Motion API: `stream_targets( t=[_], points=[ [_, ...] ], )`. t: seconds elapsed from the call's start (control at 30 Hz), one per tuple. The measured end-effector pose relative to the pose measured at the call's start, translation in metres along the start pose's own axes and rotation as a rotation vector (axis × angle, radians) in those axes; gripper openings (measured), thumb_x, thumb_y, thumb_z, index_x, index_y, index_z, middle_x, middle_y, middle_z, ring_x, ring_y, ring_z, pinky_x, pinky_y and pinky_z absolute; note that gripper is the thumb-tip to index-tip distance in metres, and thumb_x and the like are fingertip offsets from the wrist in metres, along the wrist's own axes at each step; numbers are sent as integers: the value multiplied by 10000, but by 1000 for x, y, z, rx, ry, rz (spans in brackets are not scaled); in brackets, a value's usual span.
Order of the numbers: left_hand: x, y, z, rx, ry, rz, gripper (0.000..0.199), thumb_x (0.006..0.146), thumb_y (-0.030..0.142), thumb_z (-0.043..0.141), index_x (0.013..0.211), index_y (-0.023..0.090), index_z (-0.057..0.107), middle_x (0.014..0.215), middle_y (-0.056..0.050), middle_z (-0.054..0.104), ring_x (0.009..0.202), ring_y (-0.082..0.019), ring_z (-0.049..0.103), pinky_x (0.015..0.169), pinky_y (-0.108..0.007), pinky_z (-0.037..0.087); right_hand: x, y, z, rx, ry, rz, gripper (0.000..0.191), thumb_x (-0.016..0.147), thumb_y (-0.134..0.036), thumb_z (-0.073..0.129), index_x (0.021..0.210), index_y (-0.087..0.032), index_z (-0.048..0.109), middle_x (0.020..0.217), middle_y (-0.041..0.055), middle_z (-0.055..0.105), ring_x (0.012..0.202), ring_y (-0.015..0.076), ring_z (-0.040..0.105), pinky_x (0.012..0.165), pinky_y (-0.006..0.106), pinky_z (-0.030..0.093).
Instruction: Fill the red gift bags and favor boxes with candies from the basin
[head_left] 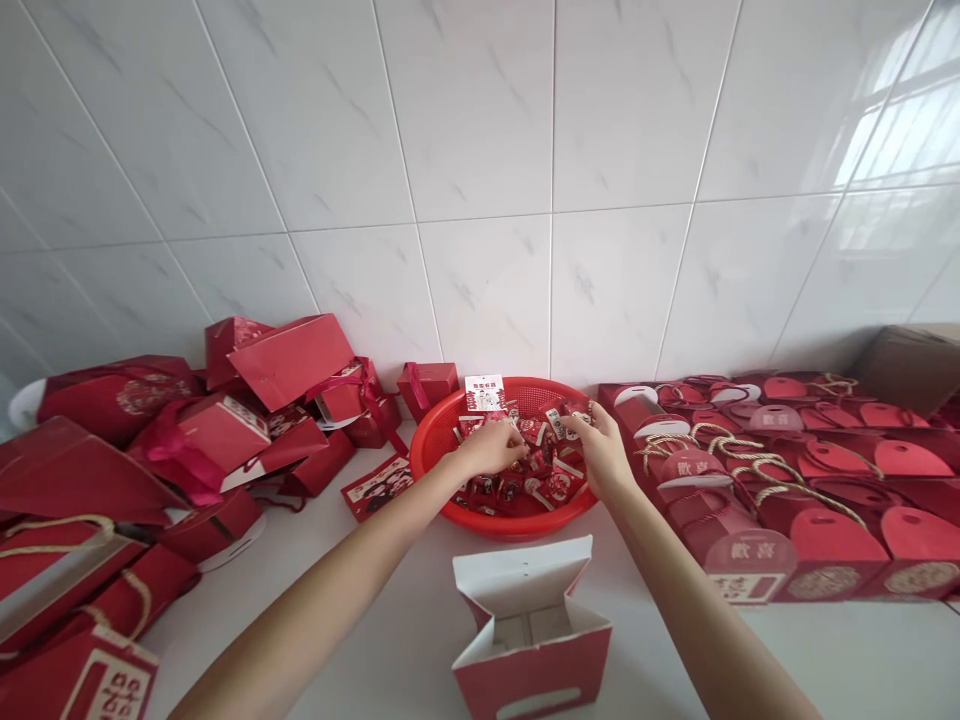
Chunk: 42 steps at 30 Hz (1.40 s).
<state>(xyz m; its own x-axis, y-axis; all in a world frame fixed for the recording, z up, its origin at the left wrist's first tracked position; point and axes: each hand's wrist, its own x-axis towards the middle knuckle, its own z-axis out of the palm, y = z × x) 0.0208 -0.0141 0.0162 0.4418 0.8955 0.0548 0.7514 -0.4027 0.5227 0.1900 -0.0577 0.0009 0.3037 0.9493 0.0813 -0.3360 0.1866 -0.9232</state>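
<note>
A red plastic basket (425,447) holds many small wrapped candies (559,483) in red and white. My left hand (491,447) is over the candies with its fingers bent and pinched together; what they hold, if anything, is hidden. At the basket's right side, my right hand (604,450) grips a small wrapped candy (576,412) between thumb and fingers. In front of the basket a red gift box (536,665) stands with its top open, showing a white inside with nothing in it. A white printed card (485,392) leans at the basket's back rim.
Red gift boxes (292,360) lie in a loose heap at the left. Rows of red boxes with rope handles (832,540) stand at the right. A printed red card (379,487) lies left of the basket. A brown cardboard box (911,365) sits by the tiled wall (487,270).
</note>
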Motion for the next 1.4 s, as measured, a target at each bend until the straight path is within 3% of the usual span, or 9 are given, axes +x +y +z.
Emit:
stream_targets(
  t=[0.3,0.47,0.63,0.8,0.9,1.0,1.1,1.23,1.4],
  points=[
    [-13,-2,-3,54,-167,94,172,823,189,602,845,196,773,914,-43,777,841,-208,692,727,-259,465,-2,-6,3,78,61,35,390,519,-278,762,871,-224,603,779,-28,635,768,185,614,624,268,508],
    [-1,12,20,133,-236,74,89,699,173,686,624,219,684,683,-33,714,707,-235,669,683,-292,460,-4,-6,2,77,28,3,321,527,-273,755,767,-217,549,658,-57,569,627,129,534,542,230,456],
    [8,18,34,151,-253,-7,354,508,95,746,395,215,433,442,-1,501,605,-244,615,642,-311,448,-5,-12,1,81,50,3,287,542,-266,734,748,-225,539,665,-52,585,633,131,553,528,226,462],
    [2,16,12,-18,-179,21,93,684,154,635,601,196,625,595,-13,623,579,-162,536,581,-265,411,-8,-31,0,118,54,14,282,525,-239,756,756,-218,595,701,-27,630,707,172,622,560,252,496],
    [-11,20,-10,-299,-103,12,229,836,242,517,927,162,711,778,-43,695,591,-130,513,551,-245,396,-12,-41,0,196,-63,27,286,487,-245,833,653,-181,608,644,-4,634,659,164,617,569,254,507],
    [-31,30,-29,-783,-38,-38,293,782,314,656,999,130,723,712,-17,627,578,-102,461,532,-227,350,-19,-49,2,251,-120,74,333,446,-252,892,633,-156,634,657,20,671,636,148,616,569,244,513],
    [-53,40,-41,-1006,-19,-23,396,694,333,781,1035,137,737,616,40,529,552,-81,409,530,-222,319,-30,-58,6,224,-222,96,338,481,-285,912,665,-156,660,665,14,677,627,141,619,565,237,512],
    [-77,53,-47,-1000,-8,41,481,735,348,778,1185,190,717,611,49,519,570,-95,423,550,-231,339,-53,-76,7,108,-427,58,289,650,-346,862,824,-178,703,761,26,708,715,176,672,667,274,553],
    [-109,71,-49,-772,57,195,445,886,380,671,1321,291,645,932,-17,660,725,-137,544,652,-265,456,-85,-102,2,-139,-548,-58,263,791,-381,769,967,-201,694,809,22,699,710,173,661,643,278,535]
  ],
)
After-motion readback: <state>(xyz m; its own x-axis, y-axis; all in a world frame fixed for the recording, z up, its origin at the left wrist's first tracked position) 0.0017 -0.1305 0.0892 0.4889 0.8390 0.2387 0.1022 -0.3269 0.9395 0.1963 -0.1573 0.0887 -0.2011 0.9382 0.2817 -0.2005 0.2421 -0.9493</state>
